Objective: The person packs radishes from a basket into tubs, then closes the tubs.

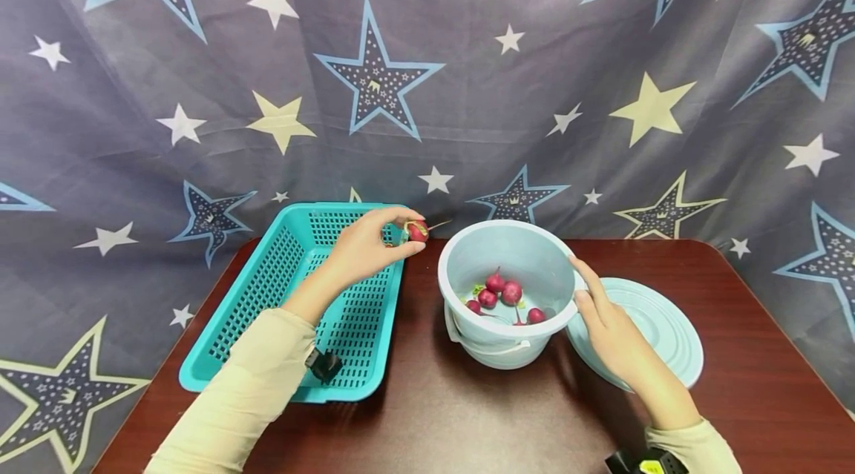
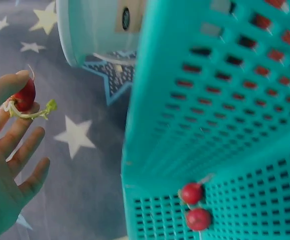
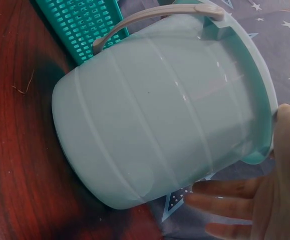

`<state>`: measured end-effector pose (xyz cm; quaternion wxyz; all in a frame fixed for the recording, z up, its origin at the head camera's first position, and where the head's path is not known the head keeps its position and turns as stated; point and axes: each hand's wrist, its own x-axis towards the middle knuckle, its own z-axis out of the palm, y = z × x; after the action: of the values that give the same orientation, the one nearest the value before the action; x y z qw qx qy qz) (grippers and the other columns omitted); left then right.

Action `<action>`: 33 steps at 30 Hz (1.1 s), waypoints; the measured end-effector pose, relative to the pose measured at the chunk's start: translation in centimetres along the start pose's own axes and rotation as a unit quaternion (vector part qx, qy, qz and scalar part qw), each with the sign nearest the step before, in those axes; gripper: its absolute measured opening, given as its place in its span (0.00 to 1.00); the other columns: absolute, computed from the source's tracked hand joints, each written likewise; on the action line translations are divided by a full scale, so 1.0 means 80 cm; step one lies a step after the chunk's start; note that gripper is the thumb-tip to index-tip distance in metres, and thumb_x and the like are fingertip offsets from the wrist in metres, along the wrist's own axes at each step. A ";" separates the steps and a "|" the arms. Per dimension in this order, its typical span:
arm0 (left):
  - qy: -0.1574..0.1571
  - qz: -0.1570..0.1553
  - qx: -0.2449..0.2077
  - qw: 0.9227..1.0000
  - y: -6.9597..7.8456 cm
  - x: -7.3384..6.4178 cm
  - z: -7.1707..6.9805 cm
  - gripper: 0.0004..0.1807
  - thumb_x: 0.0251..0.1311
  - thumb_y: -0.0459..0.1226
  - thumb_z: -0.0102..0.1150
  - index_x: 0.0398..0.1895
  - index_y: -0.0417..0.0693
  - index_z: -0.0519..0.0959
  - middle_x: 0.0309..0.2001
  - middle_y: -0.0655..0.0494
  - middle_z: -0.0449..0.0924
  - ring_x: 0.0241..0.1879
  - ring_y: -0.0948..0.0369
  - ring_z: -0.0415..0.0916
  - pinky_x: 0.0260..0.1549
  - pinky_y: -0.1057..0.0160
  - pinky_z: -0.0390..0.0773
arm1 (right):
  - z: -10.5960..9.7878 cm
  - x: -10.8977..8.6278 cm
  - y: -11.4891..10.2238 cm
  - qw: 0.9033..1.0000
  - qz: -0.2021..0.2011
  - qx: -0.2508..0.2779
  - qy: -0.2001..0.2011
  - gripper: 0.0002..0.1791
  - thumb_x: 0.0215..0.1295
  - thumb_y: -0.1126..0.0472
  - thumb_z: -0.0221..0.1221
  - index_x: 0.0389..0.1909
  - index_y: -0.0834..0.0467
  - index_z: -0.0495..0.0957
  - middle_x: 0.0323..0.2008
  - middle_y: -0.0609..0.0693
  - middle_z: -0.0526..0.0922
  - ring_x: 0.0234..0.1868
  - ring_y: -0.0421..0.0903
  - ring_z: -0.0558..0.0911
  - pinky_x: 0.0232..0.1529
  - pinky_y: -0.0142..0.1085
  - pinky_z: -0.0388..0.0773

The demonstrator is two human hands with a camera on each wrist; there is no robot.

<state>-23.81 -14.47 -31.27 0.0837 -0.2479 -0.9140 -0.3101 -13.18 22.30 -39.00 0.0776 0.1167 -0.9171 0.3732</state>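
My left hand (image 1: 364, 245) pinches a red radish (image 1: 417, 230) between thumb and fingertips, over the right rim of a turquoise basket (image 1: 390, 318). The radish's thin root and a small green leaf stick out, and the other fingers are spread in the left wrist view. Two radishes (image 2: 198, 219) lie inside the basket. To the right stands a pale blue bucket (image 1: 508, 351) with several radishes (image 1: 511, 292) at its bottom. My right hand (image 1: 611, 329) holds the bucket's right rim, thumb at the rim and fingers along the outside.
A pale blue round lid (image 1: 657, 318) lies on the dark red table (image 1: 441, 422), behind the right hand. The bucket's handle (image 1: 494, 348) hangs down its front. A loose root strand (image 3: 27, 85) lies near the bucket. A starry grey cloth (image 1: 467, 125) hangs behind the table.
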 end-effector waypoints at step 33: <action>-0.064 0.147 0.035 0.986 0.087 0.033 0.069 0.23 0.56 0.55 0.69 0.55 0.67 0.81 0.44 0.69 0.78 0.46 0.70 0.73 0.42 0.67 0.75 | 0.003 0.000 -0.002 1.000 -0.001 -0.006 0.009 0.29 0.82 0.51 0.35 0.79 0.42 0.44 0.63 0.72 0.70 0.58 0.71 0.74 0.55 0.68 0.66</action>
<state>-22.55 -5.31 -31.21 0.0780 -0.3962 -0.8813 -0.2455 -13.17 22.05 -39.06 0.0867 0.1135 -0.9187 0.3682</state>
